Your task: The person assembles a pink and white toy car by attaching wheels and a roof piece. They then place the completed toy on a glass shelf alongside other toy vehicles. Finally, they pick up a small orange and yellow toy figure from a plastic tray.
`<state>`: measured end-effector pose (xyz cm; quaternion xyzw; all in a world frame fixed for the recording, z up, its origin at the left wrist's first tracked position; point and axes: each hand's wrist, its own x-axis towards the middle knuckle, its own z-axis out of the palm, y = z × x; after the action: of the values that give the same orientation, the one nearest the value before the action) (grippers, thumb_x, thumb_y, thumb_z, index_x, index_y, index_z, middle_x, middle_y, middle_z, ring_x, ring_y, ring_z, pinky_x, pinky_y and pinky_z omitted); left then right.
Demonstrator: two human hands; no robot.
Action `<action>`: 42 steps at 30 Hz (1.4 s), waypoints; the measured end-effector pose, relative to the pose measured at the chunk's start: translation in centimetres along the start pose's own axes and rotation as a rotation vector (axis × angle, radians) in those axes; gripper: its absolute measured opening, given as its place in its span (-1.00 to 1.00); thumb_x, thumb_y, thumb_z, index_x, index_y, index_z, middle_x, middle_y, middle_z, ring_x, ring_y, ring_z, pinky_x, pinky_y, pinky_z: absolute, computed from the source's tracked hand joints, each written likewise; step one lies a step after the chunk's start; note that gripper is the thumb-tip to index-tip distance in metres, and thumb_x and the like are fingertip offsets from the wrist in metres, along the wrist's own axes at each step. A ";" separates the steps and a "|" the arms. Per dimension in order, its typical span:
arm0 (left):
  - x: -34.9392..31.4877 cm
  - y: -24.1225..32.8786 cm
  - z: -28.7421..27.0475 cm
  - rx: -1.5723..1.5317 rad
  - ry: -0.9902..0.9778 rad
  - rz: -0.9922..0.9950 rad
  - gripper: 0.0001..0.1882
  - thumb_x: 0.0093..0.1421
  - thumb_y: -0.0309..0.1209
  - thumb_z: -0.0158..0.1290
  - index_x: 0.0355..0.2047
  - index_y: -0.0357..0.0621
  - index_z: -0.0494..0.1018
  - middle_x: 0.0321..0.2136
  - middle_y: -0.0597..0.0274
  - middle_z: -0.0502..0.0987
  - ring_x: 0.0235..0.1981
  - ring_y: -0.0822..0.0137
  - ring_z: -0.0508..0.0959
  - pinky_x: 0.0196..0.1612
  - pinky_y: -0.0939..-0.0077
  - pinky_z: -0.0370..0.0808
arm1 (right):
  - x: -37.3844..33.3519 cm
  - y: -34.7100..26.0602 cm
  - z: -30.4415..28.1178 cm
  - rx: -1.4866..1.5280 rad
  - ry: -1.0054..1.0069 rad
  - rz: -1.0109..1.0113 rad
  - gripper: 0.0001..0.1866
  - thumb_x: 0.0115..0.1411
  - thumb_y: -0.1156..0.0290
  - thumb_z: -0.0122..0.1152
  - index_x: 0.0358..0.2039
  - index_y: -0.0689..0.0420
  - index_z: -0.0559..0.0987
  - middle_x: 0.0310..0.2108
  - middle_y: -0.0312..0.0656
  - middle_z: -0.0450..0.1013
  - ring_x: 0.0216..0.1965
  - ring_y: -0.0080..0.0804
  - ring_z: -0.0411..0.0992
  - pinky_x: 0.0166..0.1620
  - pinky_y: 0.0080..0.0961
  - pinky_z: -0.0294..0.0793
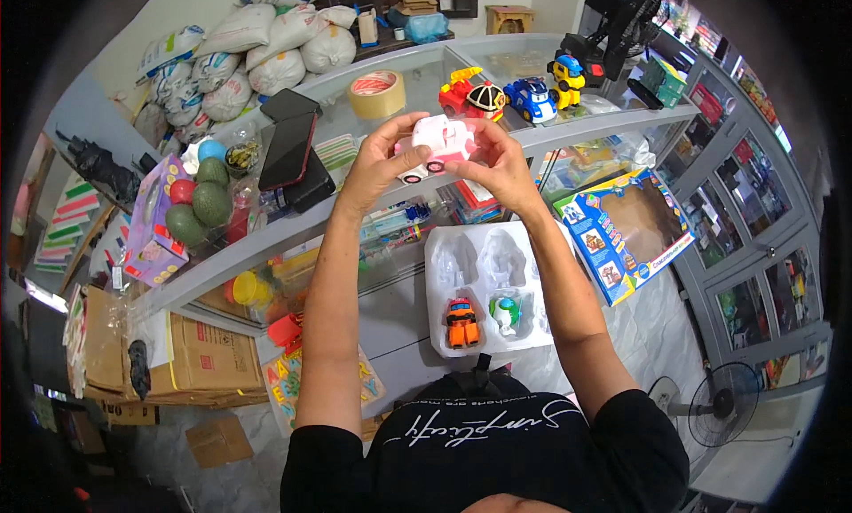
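Note:
Between both hands I hold a pink and white toy car (441, 138) above the front edge of a glass display counter (426, 65). My left hand (380, 162) grips its left end, thumb on the near side. My right hand (500, 169) closes on the other end. Just beyond, a red toy fire truck (470, 96), a blue toy car (531, 99) and a yellow and blue toy vehicle (566, 81) stand on the glass. Below my forearms, a white plastic tray (454, 254) holds an orange toy vehicle (461, 323) and a green and white toy vehicle (505, 315).
A tape roll (375, 94) and a phone (288, 152) lie on the counter, with avocados (212, 202) at the left. An opened blue and yellow toy box (627, 233) rests right of the tray. A floor fan (723, 405) stands at lower right; sacks (257, 51) are piled behind.

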<state>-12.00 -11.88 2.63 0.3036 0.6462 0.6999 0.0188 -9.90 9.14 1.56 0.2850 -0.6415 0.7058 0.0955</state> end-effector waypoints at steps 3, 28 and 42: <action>0.0 -0.1 0.1 -0.003 -0.005 0.026 -0.39 0.11 -0.32 0.23 0.13 -0.27 0.30 0.03 0.14 0.43 0.06 0.37 0.41 0.15 0.47 0.29 | -0.1 0.4 -0.2 -0.118 0.026 -0.013 -0.38 -0.09 0.44 0.48 0.01 0.23 0.42 -0.17 -0.21 0.49 -0.20 -0.50 0.49 -0.11 -0.54 0.50; 0.8 1.6 -0.2 0.254 0.037 0.198 -0.41 0.07 -0.28 0.26 0.08 -0.24 0.38 -0.12 0.18 0.52 -0.02 0.36 0.44 0.10 0.42 0.31 | 0.9 -1.8 0.9 -0.107 -0.062 0.115 -0.42 -0.02 0.51 0.43 0.03 0.22 0.41 -0.20 -0.25 0.49 -0.16 -0.55 0.47 -0.07 -0.57 0.48; -3.6 1.3 1.7 0.126 0.207 0.135 -0.18 0.00 -0.31 0.33 0.21 -0.17 0.17 0.01 0.02 0.36 -0.09 0.27 0.50 -0.02 0.39 0.46 | 0.7 -0.1 1.1 0.581 0.007 0.124 -0.58 0.21 0.46 0.14 0.08 0.22 0.36 -0.03 -0.15 0.44 -0.05 -0.45 0.45 0.03 -0.43 0.48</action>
<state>-7.83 -12.07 2.36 0.2732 0.6654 0.6853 -0.1139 -10.12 7.97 2.07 0.2580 -0.4283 0.8654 -0.0313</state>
